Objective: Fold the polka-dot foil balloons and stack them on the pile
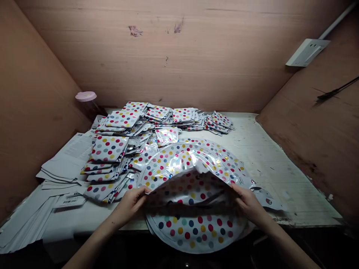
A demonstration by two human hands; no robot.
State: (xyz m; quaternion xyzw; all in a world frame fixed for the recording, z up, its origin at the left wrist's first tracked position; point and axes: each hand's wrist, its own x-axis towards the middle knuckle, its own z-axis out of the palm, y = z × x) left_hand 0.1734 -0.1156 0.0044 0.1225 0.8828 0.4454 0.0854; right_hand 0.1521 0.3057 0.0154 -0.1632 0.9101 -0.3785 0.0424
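Note:
Between my hands is the raised near edge of a flat, uninflated foil balloon point(186, 186), white with coloured polka dots. My left hand point(131, 203) pinches this edge at its left end, thumb and fingers closed. At the other end, my right hand point(249, 203) grips it too. The lifted sheet bows upward in the middle, and its shaded side faces me. More flat round dotted balloons point(199, 233) lie underneath and stick out past the table's front edge. To the right a silvery tail point(267, 201) extends from the pile.
Folded dotted balloons point(109, 147) stand in stacks at the left, with further stacks point(183, 115) along the back. White paper sheets point(67, 157) and a barcode label point(70, 201) lie far left, near a pink-lidded cup point(86, 97). Wooden walls enclose the table point(269, 149); a socket point(307, 52) is at right.

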